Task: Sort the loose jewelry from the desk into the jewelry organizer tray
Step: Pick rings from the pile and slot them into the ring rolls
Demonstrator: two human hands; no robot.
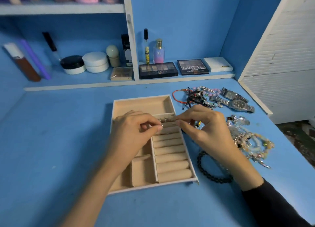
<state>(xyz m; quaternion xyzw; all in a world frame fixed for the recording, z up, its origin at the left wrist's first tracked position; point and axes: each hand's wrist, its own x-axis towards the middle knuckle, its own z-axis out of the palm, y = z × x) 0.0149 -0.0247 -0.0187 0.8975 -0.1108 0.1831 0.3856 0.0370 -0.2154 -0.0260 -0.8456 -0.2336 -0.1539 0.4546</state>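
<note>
Two hands stretch a thin silver chain (167, 119) over a beige velvet jewelry organizer tray (153, 185) on a blue bench (59, 141). The left hand (136, 129) pinches one end between thumb and forefinger and the right hand (206, 126) pinches the other, above the far end of the tray's padded ring rolls (170, 158). Right of the tray lie two metal wristwatches (237, 102), a tangle of cord and bead bracelets (197, 95), pastel bead bracelets (255, 143) and, nearest, a black beaded bracelet (211, 175).
</note>
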